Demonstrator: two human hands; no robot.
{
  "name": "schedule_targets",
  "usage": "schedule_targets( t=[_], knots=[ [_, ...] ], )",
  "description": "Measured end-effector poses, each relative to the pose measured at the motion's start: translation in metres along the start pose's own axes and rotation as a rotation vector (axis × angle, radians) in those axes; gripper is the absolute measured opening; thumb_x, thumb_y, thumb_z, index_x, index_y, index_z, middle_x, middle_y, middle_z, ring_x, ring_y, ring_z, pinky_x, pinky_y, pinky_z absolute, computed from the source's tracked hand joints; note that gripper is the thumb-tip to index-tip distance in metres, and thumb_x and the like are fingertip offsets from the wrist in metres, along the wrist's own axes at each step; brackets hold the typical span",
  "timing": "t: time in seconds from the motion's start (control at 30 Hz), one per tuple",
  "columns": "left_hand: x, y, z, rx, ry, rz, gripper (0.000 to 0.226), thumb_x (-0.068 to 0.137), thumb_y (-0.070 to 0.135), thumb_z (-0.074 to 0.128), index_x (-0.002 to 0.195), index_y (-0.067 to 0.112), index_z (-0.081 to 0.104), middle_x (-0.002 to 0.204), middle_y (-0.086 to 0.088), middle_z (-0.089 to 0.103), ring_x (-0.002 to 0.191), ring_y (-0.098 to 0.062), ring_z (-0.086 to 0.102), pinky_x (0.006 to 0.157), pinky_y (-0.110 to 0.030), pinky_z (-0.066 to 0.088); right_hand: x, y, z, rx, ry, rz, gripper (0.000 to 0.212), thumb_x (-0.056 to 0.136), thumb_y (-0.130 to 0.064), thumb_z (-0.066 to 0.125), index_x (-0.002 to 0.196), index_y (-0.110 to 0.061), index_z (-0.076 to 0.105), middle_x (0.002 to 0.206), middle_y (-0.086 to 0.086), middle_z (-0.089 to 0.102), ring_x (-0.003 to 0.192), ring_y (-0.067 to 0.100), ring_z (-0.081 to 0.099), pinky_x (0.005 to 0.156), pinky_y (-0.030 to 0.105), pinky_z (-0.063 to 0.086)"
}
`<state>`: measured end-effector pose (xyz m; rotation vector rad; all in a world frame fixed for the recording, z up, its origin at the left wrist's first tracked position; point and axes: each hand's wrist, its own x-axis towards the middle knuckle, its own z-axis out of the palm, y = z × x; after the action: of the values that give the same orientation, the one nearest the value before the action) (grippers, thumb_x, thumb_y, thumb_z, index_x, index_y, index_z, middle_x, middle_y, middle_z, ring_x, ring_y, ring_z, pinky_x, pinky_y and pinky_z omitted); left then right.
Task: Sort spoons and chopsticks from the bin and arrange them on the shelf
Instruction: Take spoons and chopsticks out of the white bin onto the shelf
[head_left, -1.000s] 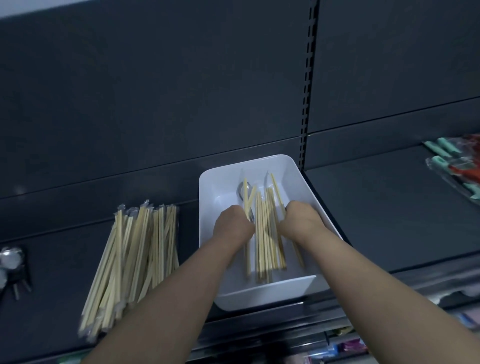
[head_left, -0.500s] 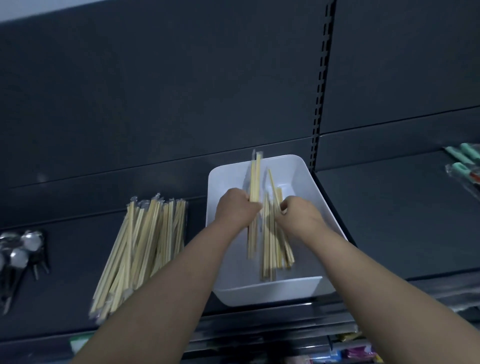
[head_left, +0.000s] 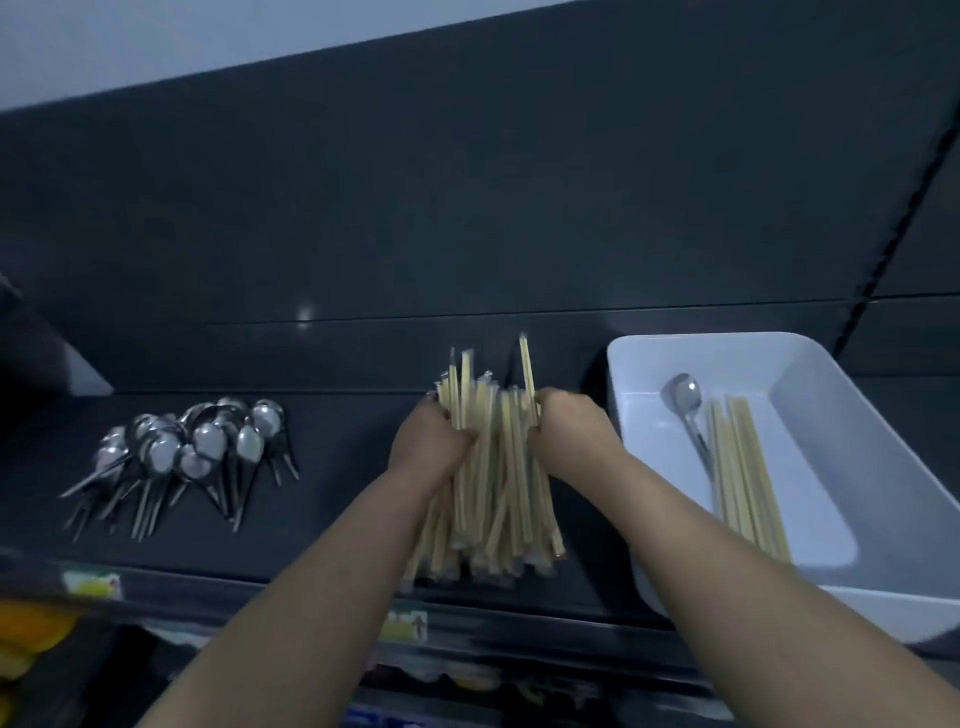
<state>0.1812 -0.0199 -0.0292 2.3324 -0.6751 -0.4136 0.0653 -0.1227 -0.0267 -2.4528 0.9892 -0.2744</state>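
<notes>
A dark grey metal back panel (head_left: 467, 208) fills most of the view, with a strip of pale wall (head_left: 156, 41) above it at the upper left and a slotted upright (head_left: 893, 249) running down on the right. Below the panel lies the dark grey shelf (head_left: 337, 441), dimly lit. On its right end sits a white rectangular plastic bin (head_left: 706, 340), its near corner over the shelf's front edge.

At the middle of the shelf lies a pile of pale wooden chopsticks (head_left: 493, 493) in clear wrappers, the sticks pointing toward the panel. Well apart on the left lies a cluster of shiny metal spoons (head_left: 197, 447), bowls toward the panel, handles fanned toward the front.

The left hand (head_left: 426, 447) grips the pile's left side, fingers curled round several sticks. The right hand (head_left: 571, 436) grips its right side, fingers curled and pressed together round a few sticks, one of which stands out past the rest.

Inside the bin lie a small bundle of chopsticks (head_left: 743, 478) and, just beside it, a single metal spoon (head_left: 685, 400). Two small price labels (head_left: 405, 623) on the shelf's front edge are too blurred to read.
</notes>
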Motion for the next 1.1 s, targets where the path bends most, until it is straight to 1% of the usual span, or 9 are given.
schedule_targets(
  t=[0.17, 0.3, 0.43, 0.5, 0.6, 0.7, 0.8, 0.93, 1.1],
  knots=[
    [0.016, -0.044, -0.010, 0.113, -0.104, -0.001, 0.042, 0.091, 0.033, 0.064, 0.124, 0.011, 0.050, 0.111, -0.002, 0.058, 0.089, -0.017, 0.054, 0.075, -0.029, 0.047, 0.007, -0.018, 0.052, -0.093, -0.053, 0.061, 0.029, 0.085, 0.002, 0.048, 0.110, -0.007, 0.060, 0.107, 0.014, 0.063, 0.095, 0.032, 0.061, 0.071, 0.031, 0.049],
    [0.026, -0.048, -0.010, 0.223, -0.085, 0.104, 0.028, 0.091, 0.033, 0.062, 0.111, 0.014, 0.057, 0.109, -0.004, 0.063, 0.089, -0.020, 0.061, 0.072, -0.032, 0.050, 0.003, -0.028, 0.063, -0.338, -0.038, 0.043, 0.023, 0.085, 0.000, 0.048, 0.097, -0.011, 0.065, 0.100, 0.006, 0.062, 0.087, 0.026, 0.060, 0.064, 0.027, 0.042],
    [0.034, -0.030, -0.012, 0.228, -0.014, 0.241, 0.030, 0.093, 0.026, 0.058, 0.121, 0.016, 0.060, 0.123, -0.003, 0.057, 0.104, -0.025, 0.060, 0.079, -0.032, 0.049, -0.003, -0.029, 0.047, -0.454, 0.099, -0.012, 0.021, 0.084, -0.007, 0.054, 0.099, -0.017, 0.066, 0.101, 0.003, 0.061, 0.098, 0.024, 0.057, 0.063, 0.027, 0.041],
    [0.034, -0.015, -0.008, 0.174, -0.051, 0.327, 0.030, 0.093, 0.023, 0.056, 0.123, 0.021, 0.062, 0.121, 0.001, 0.063, 0.107, -0.021, 0.061, 0.085, -0.030, 0.050, -0.009, -0.023, 0.030, -0.494, 0.194, -0.018, 0.022, 0.084, -0.011, 0.053, 0.099, -0.019, 0.067, 0.100, 0.001, 0.060, 0.101, 0.024, 0.055, 0.065, 0.028, 0.039],
    [0.025, 0.017, 0.006, 0.098, -0.075, 0.439, 0.027, 0.092, 0.018, 0.052, 0.113, 0.025, 0.066, 0.110, 0.007, 0.069, 0.101, -0.016, 0.063, 0.083, -0.028, 0.051, -0.019, -0.005, 0.003, -0.545, 0.312, 0.030, 0.021, 0.085, -0.012, 0.050, 0.096, -0.020, 0.066, 0.097, 0.001, 0.060, 0.098, 0.024, 0.054, 0.063, 0.028, 0.029],
    [0.006, 0.056, 0.025, 0.033, -0.107, 0.522, 0.024, 0.091, 0.017, 0.055, 0.109, 0.024, 0.067, 0.103, 0.008, 0.070, 0.099, -0.014, 0.063, 0.084, -0.030, 0.052, -0.029, 0.022, -0.023, -0.552, 0.359, 0.108, 0.027, 0.086, -0.010, 0.049, 0.101, -0.025, 0.066, 0.097, 0.000, 0.062, 0.099, 0.024, 0.054, 0.068, 0.029, 0.031],
    [-0.012, 0.091, 0.050, 0.032, -0.149, 0.600, 0.025, 0.091, 0.016, 0.053, 0.112, 0.024, 0.066, 0.106, 0.007, 0.069, 0.101, -0.015, 0.062, 0.082, -0.030, 0.052, -0.043, 0.062, -0.047, -0.523, 0.317, 0.234, 0.037, 0.087, -0.009, 0.048, 0.115, -0.028, 0.062, 0.105, -0.001, 0.062, 0.100, 0.023, 0.057, 0.070, 0.029, 0.036],
    [-0.030, 0.124, 0.088, 0.123, -0.256, 0.636, 0.030, 0.093, 0.010, 0.045, 0.115, 0.018, 0.064, 0.113, -0.002, 0.066, 0.102, -0.023, 0.061, 0.082, -0.033, 0.053, -0.061, 0.117, -0.072, -0.479, 0.135, 0.406, 0.037, 0.084, -0.004, 0.048, 0.113, -0.021, 0.065, 0.115, 0.003, 0.063, 0.106, 0.027, 0.059, 0.082, 0.030, 0.045],
    [-0.040, 0.136, 0.133, 0.313, -0.394, 0.573, 0.022, 0.098, 0.011, 0.039, 0.092, 0.014, 0.060, 0.105, -0.005, 0.063, 0.089, -0.025, 0.060, 0.078, -0.033, 0.052, -0.059, 0.163, -0.086, -0.431, -0.047, 0.459, 0.039, 0.087, 0.000, 0.046, 0.120, -0.015, 0.061, 0.120, 0.007, 0.060, 0.107, 0.028, 0.059, 0.081, 0.031, 0.047]
  ],
)
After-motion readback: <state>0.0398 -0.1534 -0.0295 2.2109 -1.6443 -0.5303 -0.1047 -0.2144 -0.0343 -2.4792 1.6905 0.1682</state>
